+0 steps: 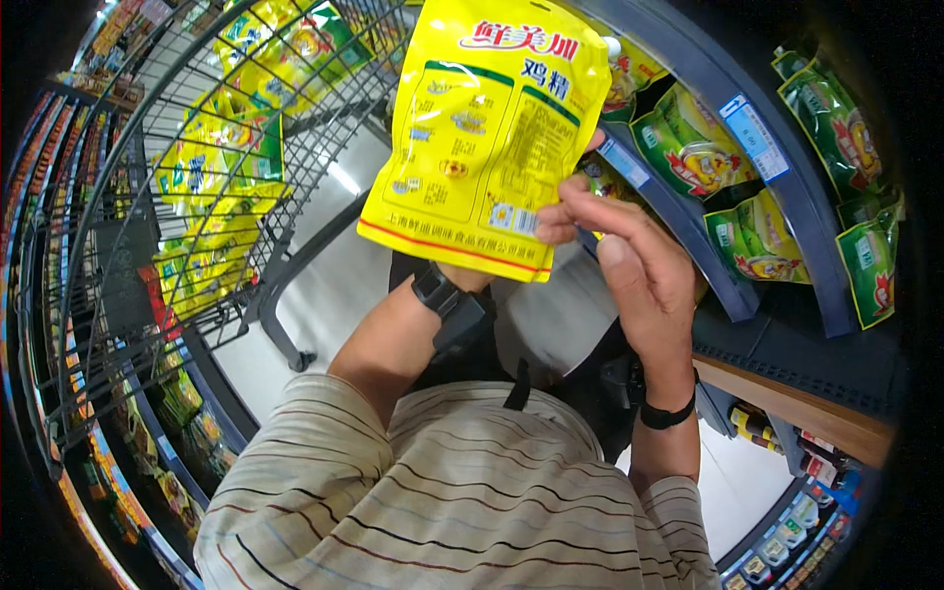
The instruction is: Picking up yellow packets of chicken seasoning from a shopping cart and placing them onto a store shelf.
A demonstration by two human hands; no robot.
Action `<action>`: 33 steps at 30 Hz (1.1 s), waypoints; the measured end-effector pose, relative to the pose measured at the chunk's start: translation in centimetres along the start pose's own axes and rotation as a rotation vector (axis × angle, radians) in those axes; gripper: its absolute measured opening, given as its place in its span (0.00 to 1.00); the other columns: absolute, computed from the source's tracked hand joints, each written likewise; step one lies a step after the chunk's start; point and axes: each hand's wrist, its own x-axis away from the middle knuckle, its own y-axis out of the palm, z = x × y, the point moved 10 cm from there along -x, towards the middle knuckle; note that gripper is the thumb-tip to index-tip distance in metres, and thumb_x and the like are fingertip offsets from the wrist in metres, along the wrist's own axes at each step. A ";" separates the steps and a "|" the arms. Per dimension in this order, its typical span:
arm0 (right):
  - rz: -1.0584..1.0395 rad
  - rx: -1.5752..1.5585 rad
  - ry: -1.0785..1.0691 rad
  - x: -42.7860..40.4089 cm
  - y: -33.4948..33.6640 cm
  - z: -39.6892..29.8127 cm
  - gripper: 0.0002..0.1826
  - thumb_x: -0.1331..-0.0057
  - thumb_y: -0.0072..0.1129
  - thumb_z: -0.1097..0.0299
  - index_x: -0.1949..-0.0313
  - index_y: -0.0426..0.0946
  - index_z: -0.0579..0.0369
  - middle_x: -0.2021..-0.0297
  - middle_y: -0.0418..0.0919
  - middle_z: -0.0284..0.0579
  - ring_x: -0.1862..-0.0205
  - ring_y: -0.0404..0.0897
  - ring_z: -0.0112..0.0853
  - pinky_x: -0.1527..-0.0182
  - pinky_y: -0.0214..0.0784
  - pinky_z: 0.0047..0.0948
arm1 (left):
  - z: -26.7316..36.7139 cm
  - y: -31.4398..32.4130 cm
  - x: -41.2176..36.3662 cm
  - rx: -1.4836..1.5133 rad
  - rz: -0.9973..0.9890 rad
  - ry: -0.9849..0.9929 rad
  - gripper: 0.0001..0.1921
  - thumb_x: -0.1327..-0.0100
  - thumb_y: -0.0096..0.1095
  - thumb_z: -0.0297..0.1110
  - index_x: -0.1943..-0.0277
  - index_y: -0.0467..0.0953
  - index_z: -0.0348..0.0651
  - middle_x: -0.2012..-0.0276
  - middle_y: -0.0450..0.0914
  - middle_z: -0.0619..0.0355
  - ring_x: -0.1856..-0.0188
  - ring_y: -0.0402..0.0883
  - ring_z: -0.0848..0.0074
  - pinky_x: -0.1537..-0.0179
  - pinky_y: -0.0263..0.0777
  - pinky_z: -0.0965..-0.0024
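Note:
A yellow plastic seasoning packet (442,155) with printed panels and a barcode is held up before me, its printed face towards the camera. My left hand (464,276) supports it from behind and is mostly hidden by it; a black strapped device is on that wrist. One fingertip shows past the packet's right edge. My right hand (649,273) is at the lower right edge, its curled fingertips against the front beside the barcode. The right thumb stands apart from the packet. A black band circles the right wrist.
At left, a black wire shopping cart (287,251) carries several yellow and green packets (221,147). Shelves on the right hold green packets (693,144) behind blue price tags (754,136). More stocked shelves (169,442) curve along the left, beyond the pale floor (317,295).

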 end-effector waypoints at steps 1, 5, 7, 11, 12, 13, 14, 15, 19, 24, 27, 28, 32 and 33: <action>-0.009 -0.004 0.012 0.0 0.1 0.3 0.15 0.27 0.51 0.68 0.47 0.76 0.65 0.56 0.83 0.49 0.53 0.84 0.34 0.44 0.69 0.32 | 0.1 -0.3 0.0 0.008 0.008 0.010 0.44 0.33 0.51 0.59 0.28 0.50 0.29 0.64 0.70 0.46 0.71 0.68 0.68 0.73 0.67 0.69; -0.031 0.043 0.018 0.2 0.4 0.8 0.15 0.26 0.49 0.68 0.47 0.76 0.66 0.53 0.83 0.50 0.53 0.84 0.33 0.45 0.70 0.31 | 0.2 -1.4 0.6 0.016 0.066 0.032 0.45 0.35 0.52 0.60 0.29 0.52 0.28 0.65 0.69 0.49 0.72 0.67 0.71 0.72 0.66 0.69; -0.036 0.077 0.028 0.3 0.5 0.9 0.15 0.26 0.47 0.69 0.47 0.75 0.65 0.53 0.83 0.50 0.52 0.83 0.33 0.45 0.70 0.31 | 0.0 -1.0 0.7 0.027 0.035 0.017 0.45 0.35 0.52 0.61 0.29 0.53 0.28 0.64 0.69 0.50 0.72 0.67 0.71 0.71 0.66 0.69; -0.019 0.060 0.046 0.5 0.4 1.3 0.14 0.25 0.47 0.70 0.48 0.76 0.65 0.54 0.83 0.50 0.52 0.83 0.33 0.44 0.69 0.31 | 0.0 -1.4 0.7 0.018 0.013 0.013 0.45 0.36 0.53 0.61 0.29 0.53 0.30 0.64 0.69 0.50 0.71 0.67 0.71 0.70 0.65 0.69; -0.010 0.022 0.070 0.5 0.4 1.5 0.14 0.25 0.46 0.70 0.48 0.76 0.65 0.54 0.83 0.50 0.53 0.83 0.33 0.44 0.69 0.31 | 0.0 -1.5 0.7 0.020 0.014 0.013 0.45 0.36 0.53 0.61 0.29 0.53 0.30 0.64 0.69 0.50 0.71 0.67 0.71 0.70 0.65 0.69; -0.001 -0.016 0.093 0.6 0.3 1.6 0.14 0.26 0.46 0.71 0.48 0.76 0.65 0.54 0.83 0.50 0.53 0.83 0.33 0.44 0.69 0.30 | 0.0 -1.6 0.8 0.005 0.030 0.017 0.45 0.36 0.53 0.61 0.29 0.53 0.30 0.64 0.69 0.50 0.71 0.67 0.71 0.70 0.65 0.69; -0.001 -0.015 0.093 0.6 0.3 1.6 0.14 0.26 0.46 0.71 0.48 0.76 0.65 0.54 0.83 0.50 0.53 0.83 0.33 0.44 0.69 0.30 | 0.1 -1.8 0.8 -0.009 0.045 0.020 0.45 0.36 0.53 0.61 0.29 0.53 0.30 0.64 0.69 0.50 0.71 0.67 0.71 0.70 0.65 0.69; -0.003 0.016 0.094 0.6 0.2 1.5 0.14 0.26 0.45 0.71 0.48 0.76 0.65 0.54 0.83 0.49 0.53 0.83 0.33 0.44 0.68 0.31 | 0.1 -1.7 0.7 -0.012 0.040 0.018 0.45 0.36 0.53 0.61 0.29 0.53 0.30 0.64 0.69 0.50 0.71 0.67 0.71 0.70 0.65 0.69; -0.007 0.070 0.125 1.0 0.0 2.3 0.14 0.25 0.44 0.72 0.49 0.76 0.65 0.55 0.83 0.48 0.55 0.83 0.33 0.44 0.67 0.31 | 0.2 -0.4 0.9 -0.071 -0.011 0.033 0.45 0.36 0.51 0.66 0.31 0.58 0.31 0.60 0.73 0.45 0.68 0.72 0.67 0.66 0.68 0.67; 0.026 0.053 0.174 1.3 -0.2 2.5 0.13 0.26 0.47 0.72 0.49 0.76 0.68 0.58 0.82 0.48 0.57 0.82 0.30 0.50 0.71 0.28 | 0.0 -2.0 1.3 -0.308 0.080 0.071 0.47 0.36 0.50 0.65 0.29 0.54 0.28 0.69 0.71 0.53 0.70 0.68 0.71 0.68 0.64 0.72; 0.017 -0.005 0.191 1.4 -0.1 2.7 0.13 0.26 0.47 0.72 0.48 0.76 0.68 0.58 0.82 0.48 0.57 0.82 0.30 0.50 0.72 0.28 | -0.6 -1.9 1.6 -0.466 0.097 0.084 0.48 0.36 0.49 0.67 0.29 0.55 0.28 0.70 0.72 0.54 0.71 0.69 0.72 0.68 0.63 0.73; 0.017 -0.003 0.189 1.5 -0.1 2.7 0.13 0.26 0.47 0.72 0.48 0.76 0.68 0.58 0.82 0.48 0.57 0.82 0.30 0.50 0.72 0.28 | -0.5 -2.3 1.8 -0.448 0.225 0.109 0.48 0.36 0.49 0.67 0.29 0.55 0.28 0.71 0.72 0.53 0.71 0.69 0.72 0.69 0.63 0.73; 0.024 -0.010 0.196 1.6 -0.2 3.0 0.14 0.26 0.48 0.71 0.47 0.75 0.67 0.59 0.81 0.48 0.58 0.82 0.30 0.50 0.72 0.28 | -0.6 -2.5 1.8 -0.505 0.183 0.021 0.48 0.36 0.48 0.67 0.29 0.54 0.29 0.71 0.74 0.53 0.72 0.70 0.71 0.70 0.63 0.72; 0.015 -0.007 0.200 1.9 -0.2 3.2 0.14 0.26 0.48 0.71 0.47 0.75 0.67 0.59 0.81 0.48 0.58 0.82 0.30 0.50 0.72 0.28 | -1.0 -2.6 1.8 -0.457 0.207 -0.006 0.48 0.36 0.49 0.67 0.29 0.55 0.29 0.71 0.74 0.53 0.73 0.70 0.72 0.70 0.63 0.72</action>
